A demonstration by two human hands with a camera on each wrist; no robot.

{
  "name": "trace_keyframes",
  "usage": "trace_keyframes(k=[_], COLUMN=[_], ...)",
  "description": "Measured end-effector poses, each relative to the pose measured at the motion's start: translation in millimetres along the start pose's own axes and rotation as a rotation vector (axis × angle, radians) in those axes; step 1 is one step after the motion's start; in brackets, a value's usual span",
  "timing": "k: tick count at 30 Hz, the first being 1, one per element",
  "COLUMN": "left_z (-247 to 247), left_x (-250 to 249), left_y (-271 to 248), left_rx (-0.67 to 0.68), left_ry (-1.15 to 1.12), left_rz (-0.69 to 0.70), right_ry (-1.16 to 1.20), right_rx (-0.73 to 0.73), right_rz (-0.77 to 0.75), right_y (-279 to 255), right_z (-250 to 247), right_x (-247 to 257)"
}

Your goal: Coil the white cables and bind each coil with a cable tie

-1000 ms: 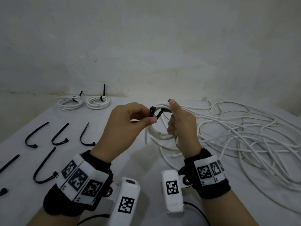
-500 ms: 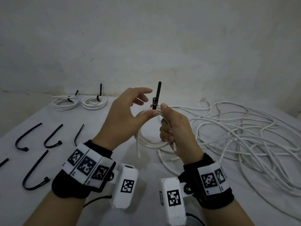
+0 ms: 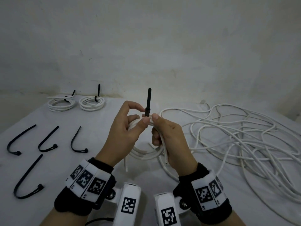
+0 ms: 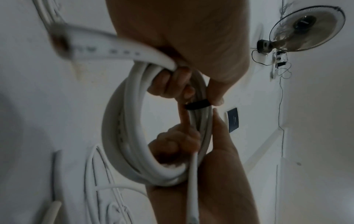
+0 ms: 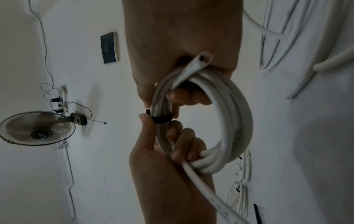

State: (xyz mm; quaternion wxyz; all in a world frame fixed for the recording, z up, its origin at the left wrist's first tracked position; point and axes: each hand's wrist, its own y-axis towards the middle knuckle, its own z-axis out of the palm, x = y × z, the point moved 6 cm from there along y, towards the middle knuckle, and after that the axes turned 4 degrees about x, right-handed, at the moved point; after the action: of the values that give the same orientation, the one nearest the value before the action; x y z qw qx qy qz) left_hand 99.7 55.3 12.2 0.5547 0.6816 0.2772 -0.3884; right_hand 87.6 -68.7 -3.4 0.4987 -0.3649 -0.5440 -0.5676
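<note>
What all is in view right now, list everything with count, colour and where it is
Held coil: one, white, raised between both hands over the table's middle.
Cable tie: one, black, looped round the held coil, tail pointing up.
Bound coils: two, white with black ties, far left by the wall.
Loose ties: four, black, on the table's left.
Loose cable: white tangle, count unclear, on the table's right.
Table: one, white covering.
Fan: one, dark, on the wall.
Wrist bands: two, black with white marker tags.
Left hand: grip on the coil beside the tie.
Right hand: grip round the coil.
</note>
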Motion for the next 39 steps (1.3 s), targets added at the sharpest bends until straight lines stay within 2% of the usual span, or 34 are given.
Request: trace_keyframes(k=[5, 11, 15, 17, 21, 29, 39], left_z=[12.3, 20.6, 19.3, 16.8, 10.8, 13.4, 12.6], left_x=[-5.6, -4.6, -4.5, -5.2, -7.0, -5.5, -6.6], left_y=[-4.3, -6.9, -5.6, -4.7, -3.5, -4.8, -5.5], left_rx=[0.109, 0.182, 0.169, 0.164, 0.121, 0.118, 0.069], left_ry=[-0.038, -0.065, -0.128, -0.134, -0.157, -0.159, -0.141], left_rz=[0.033, -0.009, -0.031, -0.026, -0.023, -0.059, -0.076], right_ry=[0.130, 0.135, -0.046, -0.150, -0.267, -0.213, -0.184], right_rx=[0.023, -0.127, -0.179, -0.167, -0.051, 0.038, 0.054], right_rz=[0.054, -0.106, -0.267, -0.328, -0.322, -0.371, -0.397], right_y=[5.8, 6.5, 1.3, -0.2, 0.9, 3.7, 6.3], right_z=[-11.6, -33.8, -34.5, -33.9, -31.7, -33.1, -33.8], right_x=[1.2, 16.2, 33.0, 38.2, 35.7, 33.9, 28.6])
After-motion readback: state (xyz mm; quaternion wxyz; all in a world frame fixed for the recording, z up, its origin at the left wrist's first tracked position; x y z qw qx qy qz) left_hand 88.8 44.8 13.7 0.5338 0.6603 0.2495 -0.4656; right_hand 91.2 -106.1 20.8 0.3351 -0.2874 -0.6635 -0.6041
